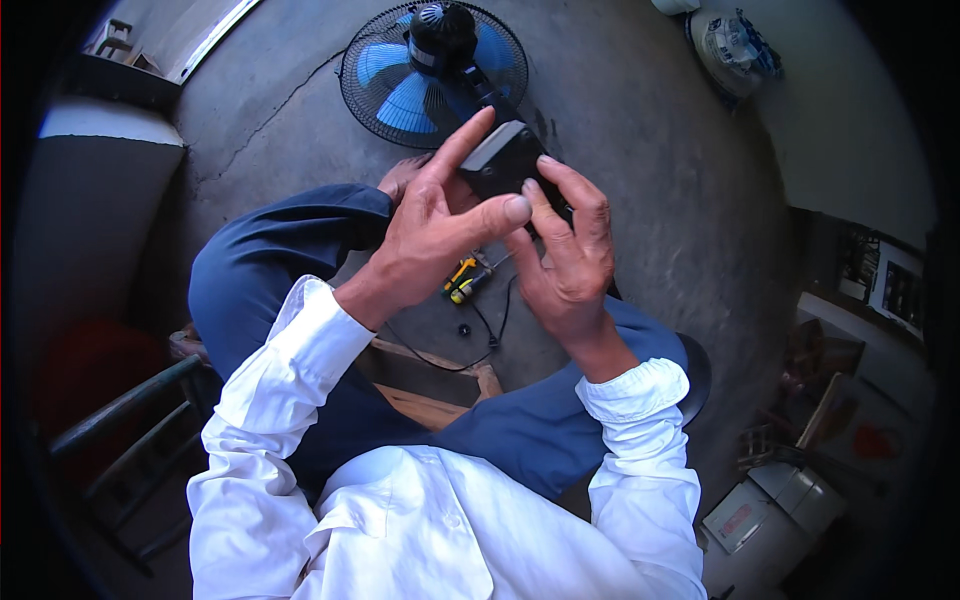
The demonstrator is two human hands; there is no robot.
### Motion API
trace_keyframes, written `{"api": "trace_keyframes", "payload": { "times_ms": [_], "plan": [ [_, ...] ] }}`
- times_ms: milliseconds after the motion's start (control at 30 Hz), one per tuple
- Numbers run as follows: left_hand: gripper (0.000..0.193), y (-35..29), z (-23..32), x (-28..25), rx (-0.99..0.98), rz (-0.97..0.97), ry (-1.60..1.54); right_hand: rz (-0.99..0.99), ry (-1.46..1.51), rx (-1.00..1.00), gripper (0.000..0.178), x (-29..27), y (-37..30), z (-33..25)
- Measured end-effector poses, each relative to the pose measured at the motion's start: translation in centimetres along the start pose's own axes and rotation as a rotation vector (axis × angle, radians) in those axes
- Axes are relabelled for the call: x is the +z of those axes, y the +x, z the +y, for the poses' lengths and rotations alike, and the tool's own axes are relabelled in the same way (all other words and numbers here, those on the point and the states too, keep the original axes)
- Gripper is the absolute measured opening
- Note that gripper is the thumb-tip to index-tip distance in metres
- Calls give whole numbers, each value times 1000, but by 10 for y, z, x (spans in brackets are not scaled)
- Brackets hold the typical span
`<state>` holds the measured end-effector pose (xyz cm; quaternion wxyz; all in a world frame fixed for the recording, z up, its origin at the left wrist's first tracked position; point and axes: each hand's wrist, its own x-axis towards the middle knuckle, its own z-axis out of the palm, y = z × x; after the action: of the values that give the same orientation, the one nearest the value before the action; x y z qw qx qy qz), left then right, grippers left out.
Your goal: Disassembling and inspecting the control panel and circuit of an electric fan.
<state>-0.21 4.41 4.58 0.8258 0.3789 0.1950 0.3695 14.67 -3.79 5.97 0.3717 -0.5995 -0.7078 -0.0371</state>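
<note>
Both my hands are raised over my lap around a black box-shaped part point(505, 165) with a grey upper edge. My left hand point(425, 225) grips its left side, index finger along the edge and thumb at the lower front. The fingertips of my right hand point(570, 235) press on its right side and lower face. Just beyond is a fan point(405, 100) with blue blades in a black wire cage, its motor housing uppermost. A black neck runs from the fan toward the box; my hands hide whether they join.
Yellow-and-black handled tools point(462, 280) lie on the floor between my legs, near a black cable point(492, 342) and a small black round piece point(464, 330). A wooden frame point(430, 405) is below. A chair point(130, 410) stands left, a white sack point(728, 50) far right.
</note>
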Motion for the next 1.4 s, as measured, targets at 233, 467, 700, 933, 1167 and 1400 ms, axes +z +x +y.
{"api": "trace_keyframes", "payload": {
  "times_ms": [233,467,700,933,1167,1400],
  "plan": [
    [44,5,-1,-4,-226,87,-359,28,229,103,41,1,5,-2],
    [43,4,6,-2,-187,44,-407,-78,716,850,37,-9,10,-7],
    [45,4,3,-3,-216,44,-290,-151,785,977,34,-13,7,-3],
    [40,4,8,-11,-299,90,89,-108,805,1040,26,-14,8,0],
    [43,4,9,-14,-302,50,270,-162,826,976,26,-16,6,4],
    [41,3,8,-11,-296,33,199,-149,844,957,22,-18,7,2]
  ]
}}
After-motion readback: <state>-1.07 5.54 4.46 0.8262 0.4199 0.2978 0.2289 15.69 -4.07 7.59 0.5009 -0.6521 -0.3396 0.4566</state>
